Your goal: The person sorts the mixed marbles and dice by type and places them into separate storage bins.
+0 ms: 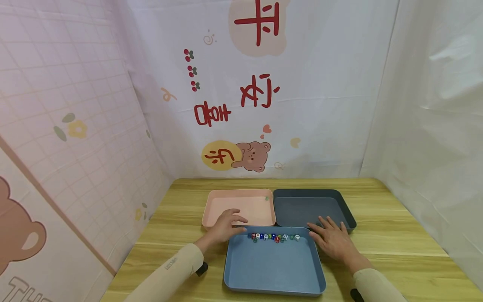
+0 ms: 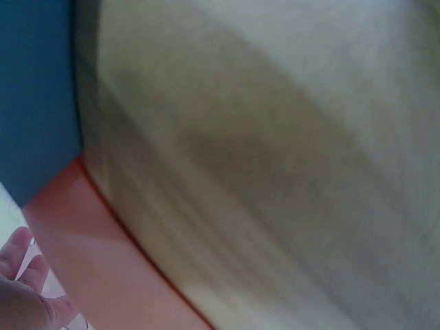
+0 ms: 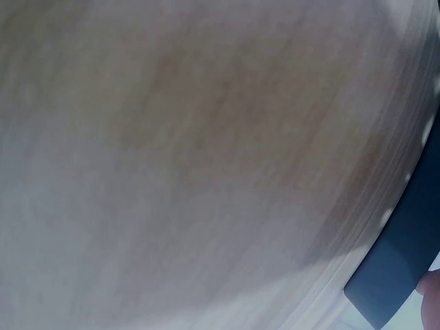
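Note:
A blue tray [image 1: 275, 268] lies nearest to me, with a row of several small dice [image 1: 266, 236] along its far side; white, blue, red and green ones show. My left hand [image 1: 225, 226] hovers at that tray's far left corner, fingers spread and bent a little, overlapping the near edge of the pink tray [image 1: 239, 201]. In the left wrist view, part of my left hand [image 2: 27, 295] shows beyond the pink tray's wall [image 2: 110, 254]. My right hand [image 1: 333, 241] has its fingers extended over the near rim of the dark blue tray [image 1: 309, 205], its thumb by the blue tray's far right corner.
One green die [image 1: 266, 198] sits in the pink tray's far right corner. All three trays stand close together on a wood-grain table [image 1: 392, 235]. White printed cloth [image 1: 320, 105] hangs behind the table and along both sides.

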A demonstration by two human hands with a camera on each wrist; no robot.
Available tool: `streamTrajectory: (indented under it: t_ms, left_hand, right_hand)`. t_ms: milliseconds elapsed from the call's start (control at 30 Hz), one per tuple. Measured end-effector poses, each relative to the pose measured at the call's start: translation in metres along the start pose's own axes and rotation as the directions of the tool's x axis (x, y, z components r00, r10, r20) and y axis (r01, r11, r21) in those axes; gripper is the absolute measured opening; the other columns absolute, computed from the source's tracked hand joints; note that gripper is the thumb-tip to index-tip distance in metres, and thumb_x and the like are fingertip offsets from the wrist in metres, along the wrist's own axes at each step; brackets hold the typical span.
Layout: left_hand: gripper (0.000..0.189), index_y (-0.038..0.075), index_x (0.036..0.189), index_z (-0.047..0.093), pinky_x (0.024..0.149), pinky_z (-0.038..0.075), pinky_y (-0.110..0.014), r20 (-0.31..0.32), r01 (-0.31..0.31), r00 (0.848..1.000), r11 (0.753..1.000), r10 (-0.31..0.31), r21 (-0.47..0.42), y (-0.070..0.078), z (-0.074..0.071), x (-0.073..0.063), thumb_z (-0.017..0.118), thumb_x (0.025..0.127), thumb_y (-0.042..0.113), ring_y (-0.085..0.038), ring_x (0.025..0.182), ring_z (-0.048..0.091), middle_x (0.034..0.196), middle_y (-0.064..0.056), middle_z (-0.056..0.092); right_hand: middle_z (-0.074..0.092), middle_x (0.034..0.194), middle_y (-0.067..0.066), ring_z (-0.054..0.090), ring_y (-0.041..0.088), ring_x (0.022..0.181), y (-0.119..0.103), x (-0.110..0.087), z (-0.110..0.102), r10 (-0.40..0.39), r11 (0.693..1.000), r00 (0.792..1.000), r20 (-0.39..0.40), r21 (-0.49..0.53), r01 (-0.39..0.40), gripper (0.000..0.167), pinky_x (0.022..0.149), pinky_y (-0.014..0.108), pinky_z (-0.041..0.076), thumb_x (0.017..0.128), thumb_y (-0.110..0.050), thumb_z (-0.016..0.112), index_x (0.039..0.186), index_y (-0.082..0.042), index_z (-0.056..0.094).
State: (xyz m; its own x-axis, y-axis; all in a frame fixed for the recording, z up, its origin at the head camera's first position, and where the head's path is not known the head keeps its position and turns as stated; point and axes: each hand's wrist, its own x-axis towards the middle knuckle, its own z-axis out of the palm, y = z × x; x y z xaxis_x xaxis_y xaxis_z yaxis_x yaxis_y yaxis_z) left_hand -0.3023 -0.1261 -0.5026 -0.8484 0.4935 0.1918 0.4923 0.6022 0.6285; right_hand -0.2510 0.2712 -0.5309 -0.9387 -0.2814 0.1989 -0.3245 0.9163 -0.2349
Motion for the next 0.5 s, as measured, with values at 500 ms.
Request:
streamTrajectory:
  t_ms: [500]
  left_hand:
    - [0.016, 0.018, 0.1, 0.078, 0.11, 0.012, -0.069, -0.006, -0.028, 1.0, 0.99, 0.03, 0.141, -0.006, 0.02, -0.002, 0.08, 0.085, 0.023, -0.043, 0.14, 0.031, 0.143, -0.02, 0.049]
  right_hand:
    - [0.046, 0.147, 0.023, 0.034, 0.051, 0.137, 0.0, 0.0, 0.0, 0.001, 1.0, 1.0, -0.002, -0.01, -0.001, 0.047, 0.101, 0.079, 0.015, 0.103, -0.049, 0.046, 0.138, -0.021, 0.062]
